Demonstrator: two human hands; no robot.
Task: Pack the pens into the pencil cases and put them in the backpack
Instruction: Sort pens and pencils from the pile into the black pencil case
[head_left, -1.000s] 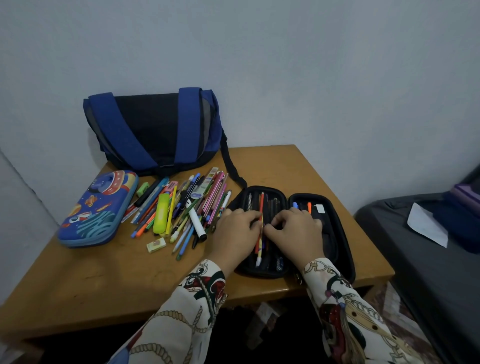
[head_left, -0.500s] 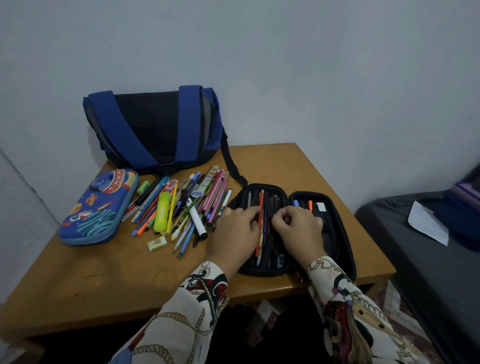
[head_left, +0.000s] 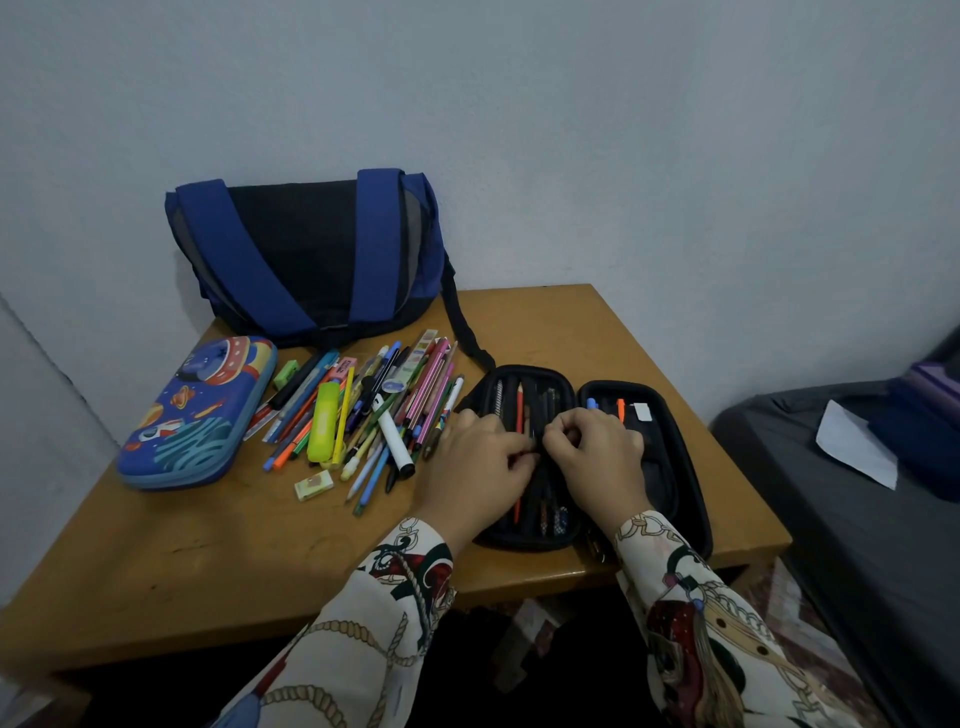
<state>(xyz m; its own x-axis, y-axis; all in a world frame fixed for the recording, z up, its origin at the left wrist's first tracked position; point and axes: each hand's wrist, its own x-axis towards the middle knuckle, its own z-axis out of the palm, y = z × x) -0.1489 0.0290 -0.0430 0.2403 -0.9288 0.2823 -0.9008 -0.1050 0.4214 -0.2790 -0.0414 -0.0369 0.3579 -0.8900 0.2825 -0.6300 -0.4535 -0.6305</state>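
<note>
Step in hand: seating a pen in the left half of the open black case (head_left: 680, 467), so I judge; both hands meet over its elastic loops.
Left hand (head_left: 475, 465): fingers curled, tips pinched on something thin and dark at the loops, most likely a pen or the loop band; I cannot tell which.
Right hand (head_left: 597, 449): fingers curled likewise, tips pinching at the same spot, touching or nearly touching the left fingertips.
Case: lies open and flat at the near right of the surface (head_left: 208, 561); its long axis runs away from the person; an orange pencil (head_left: 519, 410) and dark pens sit lengthwise in the left half; blue and orange tips show in the right half.
Loose pens (head_left: 363, 410): a heap just left of the case, fanned with long axes running roughly near to far, parallel to the loops; a white marker (head_left: 395, 441) lies at the heap's near right edge.
Key relation: the heap lies directly left of the left hand, just beside it; the left hand is the nearer for the next pick, and a pen needs little turning to match the loops.
Blue case (head_left: 192, 415): closed, far left, beyond the heap.
Backpack (head_left: 306, 254): at the back against the wall, closed; nothing packed in it yet, as far as shows.
</note>
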